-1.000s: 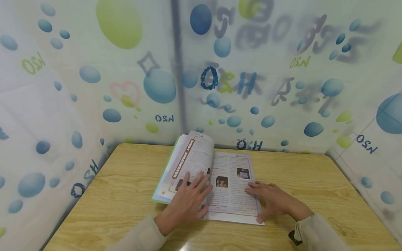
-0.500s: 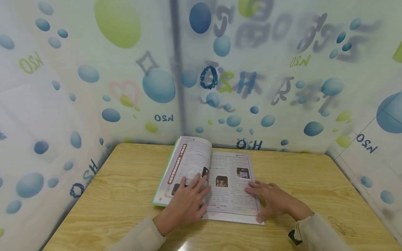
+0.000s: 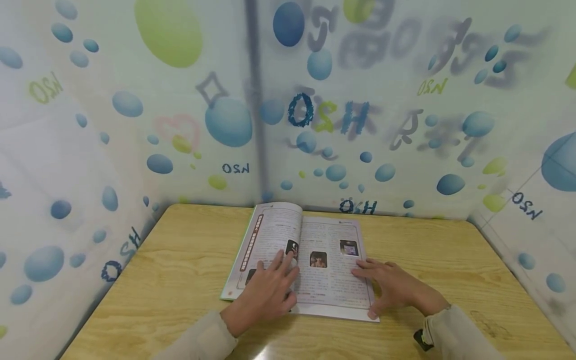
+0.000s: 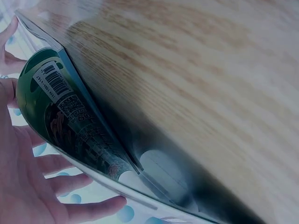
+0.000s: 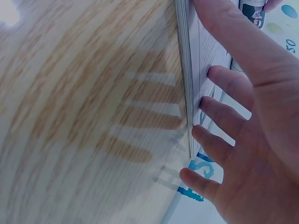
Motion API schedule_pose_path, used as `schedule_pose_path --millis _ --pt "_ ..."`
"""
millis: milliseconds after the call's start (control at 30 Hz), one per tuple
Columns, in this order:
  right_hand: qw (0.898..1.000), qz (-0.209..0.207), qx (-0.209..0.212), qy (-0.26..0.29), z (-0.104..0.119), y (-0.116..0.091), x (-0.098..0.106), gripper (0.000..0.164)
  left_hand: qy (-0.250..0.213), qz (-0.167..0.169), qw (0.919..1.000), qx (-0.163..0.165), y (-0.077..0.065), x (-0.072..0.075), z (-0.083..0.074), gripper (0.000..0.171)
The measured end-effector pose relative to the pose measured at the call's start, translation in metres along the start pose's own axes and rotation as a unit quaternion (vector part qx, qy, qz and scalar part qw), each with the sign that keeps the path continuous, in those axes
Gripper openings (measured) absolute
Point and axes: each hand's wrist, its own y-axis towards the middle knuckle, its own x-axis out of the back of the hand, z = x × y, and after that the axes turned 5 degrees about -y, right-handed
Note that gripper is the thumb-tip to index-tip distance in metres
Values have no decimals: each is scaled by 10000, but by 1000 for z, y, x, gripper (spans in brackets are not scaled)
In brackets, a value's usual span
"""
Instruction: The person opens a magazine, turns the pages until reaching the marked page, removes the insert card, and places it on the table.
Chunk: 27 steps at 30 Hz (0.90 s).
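Yellowish wood grain covers the tabletop [image 3: 171, 260] out beyond the left hand [image 3: 266, 292], whose fingers lie spread and extended on the left page [image 3: 274, 225] of a book [image 3: 330, 287] without gripping it. This flat touch probably serves to weigh the leaf down, because that half bows: the left wrist view shows the cover [image 4: 65, 121], green with a white barcode label [image 4: 52, 82], arching clear of the wood beneath the palm. Past the left fingertips, the page carries a brown title strip [image 3: 252, 243] along its outer side and a dark picture [image 3: 292, 248] near the fold, its upper part curling softly into the gutter. Between the two hands, which are well apart from each other, the right page [image 3: 330, 230] lies flatter, pale with a mauve border, its columns of print too fine to read, set with two small photos [image 3: 318, 259]. At its outer margin the right hand [image 3: 398, 287] rests with fingers fairly straight and the thumb by the near corner, likely to stop the book sliding. Beside that thumb, the right wrist view shows the thin layered edge [image 5: 184, 79] of the pages. Below the right wrist, a dark object [image 3: 423, 341] sits against the cuff.
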Motion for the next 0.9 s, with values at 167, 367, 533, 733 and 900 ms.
schedule_pose_path --millis 167,367,533,733,900 --pt "10000 4 -9 8 0 -1 1 104 -163 26 9999 11 1 1 0 47" --pt "10000 -27 52 7 -1 -1 0 105 -283 132 9995 57 2 2 0 47" --pt "9999 -77 112 -28 -3 -1 -1 104 -293 144 9995 52 2 2 0 47" --pt "9997 -152 160 -40 -3 0 -1 100 -333 178 9993 71 2 1 1 47" --pt "9996 -230 137 -34 -3 1 -1 98 -334 161 9992 139 2 0 -1 51"
